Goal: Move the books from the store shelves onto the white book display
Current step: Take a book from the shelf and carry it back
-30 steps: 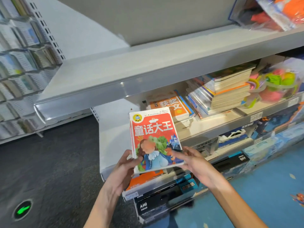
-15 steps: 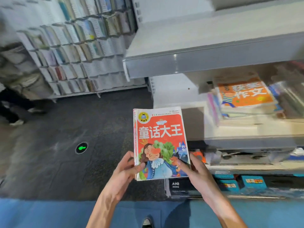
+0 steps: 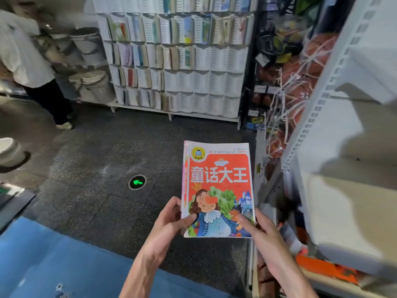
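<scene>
I hold a small stack of books (image 3: pixel 219 179) in front of me; the top cover is red-orange with a cartoon figure in a blue coat. My left hand (image 3: pixel 171 220) grips the stack's lower left edge, thumb on the cover. My right hand (image 3: pixel 257 231) grips the lower right corner, thumb on the cover too. The white book display (image 3: pixel 204 82), a tall rack of slotted pockets partly filled with books, stands across the dark floor ahead. The grey store shelves (image 3: pixel 343 147) are close on my right, blurred.
A person in a white top (image 3: pixel 23 57) stands at the far left beside stacked buckets (image 3: pixel 90 82). Netted basketballs (image 3: pixel 300 82) hang between the display and the shelves. A green arrow light (image 3: pixel 137 182) is set in the floor. Blue floor mat (image 3: pixel 43 265) lies at lower left.
My view has swung left, away from the store shelves, so the white book display now faces me. Both hands keep the same hold on the books.
</scene>
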{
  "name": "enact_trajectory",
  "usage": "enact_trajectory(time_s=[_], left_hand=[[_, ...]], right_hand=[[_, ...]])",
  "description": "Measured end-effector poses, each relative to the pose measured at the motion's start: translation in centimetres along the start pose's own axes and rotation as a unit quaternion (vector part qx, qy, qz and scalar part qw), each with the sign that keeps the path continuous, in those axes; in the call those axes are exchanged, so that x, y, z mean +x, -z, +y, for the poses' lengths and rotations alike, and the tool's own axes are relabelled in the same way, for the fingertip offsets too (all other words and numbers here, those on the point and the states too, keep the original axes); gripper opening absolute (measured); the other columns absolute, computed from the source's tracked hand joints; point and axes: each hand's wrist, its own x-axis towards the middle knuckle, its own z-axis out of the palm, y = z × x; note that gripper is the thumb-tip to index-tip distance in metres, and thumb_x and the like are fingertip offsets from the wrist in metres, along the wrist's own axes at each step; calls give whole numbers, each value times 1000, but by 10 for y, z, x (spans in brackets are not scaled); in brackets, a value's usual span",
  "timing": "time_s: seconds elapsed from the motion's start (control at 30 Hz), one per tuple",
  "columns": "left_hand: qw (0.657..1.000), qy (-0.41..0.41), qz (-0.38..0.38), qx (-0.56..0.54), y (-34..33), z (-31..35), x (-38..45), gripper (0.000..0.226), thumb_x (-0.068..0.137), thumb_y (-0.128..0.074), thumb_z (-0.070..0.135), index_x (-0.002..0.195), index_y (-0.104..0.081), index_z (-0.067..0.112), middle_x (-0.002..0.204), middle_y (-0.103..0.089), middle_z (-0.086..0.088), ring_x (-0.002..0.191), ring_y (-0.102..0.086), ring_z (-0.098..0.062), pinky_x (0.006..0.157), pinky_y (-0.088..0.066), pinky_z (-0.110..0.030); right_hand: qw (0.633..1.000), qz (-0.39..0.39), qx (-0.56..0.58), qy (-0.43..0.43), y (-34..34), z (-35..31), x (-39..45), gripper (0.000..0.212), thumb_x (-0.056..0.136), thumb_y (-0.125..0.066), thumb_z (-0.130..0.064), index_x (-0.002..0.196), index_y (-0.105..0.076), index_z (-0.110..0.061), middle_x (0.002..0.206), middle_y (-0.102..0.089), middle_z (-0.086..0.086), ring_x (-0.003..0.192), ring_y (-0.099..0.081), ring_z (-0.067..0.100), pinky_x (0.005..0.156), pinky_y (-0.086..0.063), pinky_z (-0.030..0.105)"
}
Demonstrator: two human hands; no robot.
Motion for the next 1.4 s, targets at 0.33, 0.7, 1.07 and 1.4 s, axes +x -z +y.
enact_trajectory(time_s=[0.33, 0.7, 1.07, 1.4], left_hand=[[998, -15, 53, -36, 76, 42, 114, 33, 80, -81, 18, 99, -55, 7, 112, -71, -21, 111, -60, -53, 83, -40, -53], [996, 2, 91, -7, 112, 136, 334, 46, 74, -87, 18, 110, -61, 6, 112, -75, -14, 103, -73, -35, 95, -54, -59], [992, 3, 123, -18, 151, 202, 552, 31, 93, -68, 34, 118, -61, 17, 110, -76, -9, 99, -75, -28, 86, -60, -48], [996, -5, 86, -24, 214, 258, 772, 28, 97, -61, 35, 115, -60, 13, 108, -77, -7, 97, -75, -27, 80, -61, -42]], right_hand=[[998, -54, 8, 14, -80, -52, 126, 47, 71, -73, -55, 116, -68, -44, 128, -67, -18, 119, -62, 4, 101, -47, 32], [997, -80, 14, 7, -129, -130, 362, 42, 81, -70, -45, 122, -65, -36, 111, -73, -19, 93, -69, -6, 71, -50, 15], [992, -115, -40, 33, -174, -206, 579, 37, 87, -67, -39, 122, -66, -27, 111, -76, -9, 101, -73, 11, 90, -56, 34], [995, -74, -63, 31, -237, -267, 779, 28, 95, -66, -26, 123, -65, -30, 112, -75, -15, 102, -70, 3, 77, -55, 19]])
